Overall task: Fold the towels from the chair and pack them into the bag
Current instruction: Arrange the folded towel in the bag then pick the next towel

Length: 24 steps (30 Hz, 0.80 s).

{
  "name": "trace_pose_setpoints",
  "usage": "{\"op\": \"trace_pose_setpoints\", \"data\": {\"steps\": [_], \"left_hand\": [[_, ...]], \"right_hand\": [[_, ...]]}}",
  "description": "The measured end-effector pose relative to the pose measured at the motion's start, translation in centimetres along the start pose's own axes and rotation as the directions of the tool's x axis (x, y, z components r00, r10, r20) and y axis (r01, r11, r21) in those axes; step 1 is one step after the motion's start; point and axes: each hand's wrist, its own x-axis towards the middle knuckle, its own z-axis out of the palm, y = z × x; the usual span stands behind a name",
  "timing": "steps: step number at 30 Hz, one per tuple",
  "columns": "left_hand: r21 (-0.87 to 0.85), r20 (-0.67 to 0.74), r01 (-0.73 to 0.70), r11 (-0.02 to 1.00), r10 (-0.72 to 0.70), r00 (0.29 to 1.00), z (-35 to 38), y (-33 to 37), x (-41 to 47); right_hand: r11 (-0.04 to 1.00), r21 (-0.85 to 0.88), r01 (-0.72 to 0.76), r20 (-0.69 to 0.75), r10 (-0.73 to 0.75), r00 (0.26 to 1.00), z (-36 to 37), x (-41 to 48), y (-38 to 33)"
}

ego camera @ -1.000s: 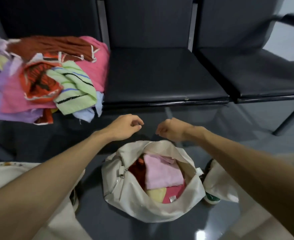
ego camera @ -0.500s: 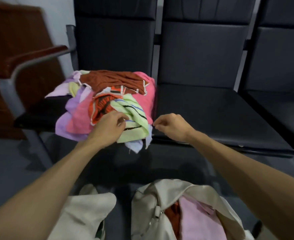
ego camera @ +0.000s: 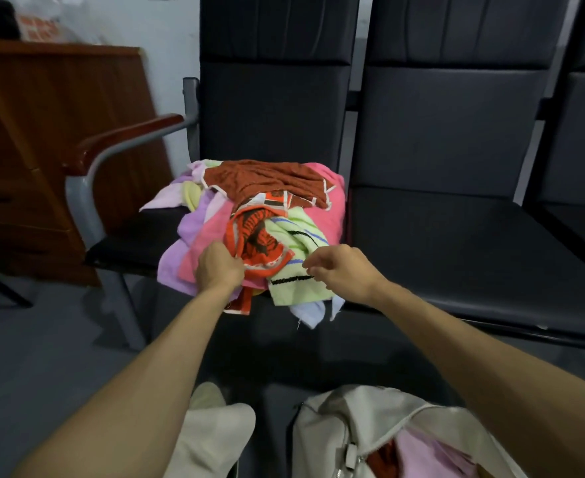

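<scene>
Since the crumpled orange patterned towel [ego camera: 261, 244] lies mid-frame on the black padded chair [ego camera: 128, 246], my left hand [ego camera: 219, 267] clutches it, presumably to free it; whether my curled right hand [ego camera: 344, 270] holds anything, I cannot tell.

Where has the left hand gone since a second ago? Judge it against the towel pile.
Yes. The left hand moved forward, away from the bag, onto the towel pile, gripping the orange towel.
</scene>
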Motion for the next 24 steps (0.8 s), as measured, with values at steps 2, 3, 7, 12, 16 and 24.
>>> {"op": "trace_pose_setpoints", "data": {"steps": [2, 3, 7, 12, 16, 24], "left_hand": [[0.007, 0.016, 0.014, 1.000, -0.014, 1.000, -0.2, 0.1, -0.3], [0.004, 0.009, 0.018, 1.000, -0.018, 1.000, -0.2, 0.1, -0.5], [-0.120, -0.149, -0.083, 0.989, 0.065, 0.987, -0.6, 1.8, -1.0], [-0.499, -0.071, -0.180, 0.848, 0.167, 0.983, -1.5, 5.3, -2.8], [-0.628, 0.231, -0.162, 0.762, 0.381, 0.895, -1.6, 6.3, -5.7], [-0.525, 0.515, -0.219, 0.822, 0.512, 0.688, -0.3, 7.4, -8.4]], "right_hand": [[1.000, 0.010, -0.004, 0.013, 0.004, 1.000, -0.4, -0.3, 0.0], [1.000, 0.018, -0.004, 0.012, 0.004, 1.000, -0.6, -0.4, 0.0], [1.000, 0.026, 0.000, -0.015, 0.001, 1.000, -1.4, -0.5, -0.3], [0.951, 0.303, -0.057, -0.104, 0.093, 0.990, -2.8, -0.6, -1.1], [0.721, 0.680, -0.134, -0.106, 0.278, 0.955, -3.7, -0.5, -2.3], [0.507, 0.834, -0.218, -0.062, 0.479, 0.876, -5.2, -1.3, -0.7]]}}
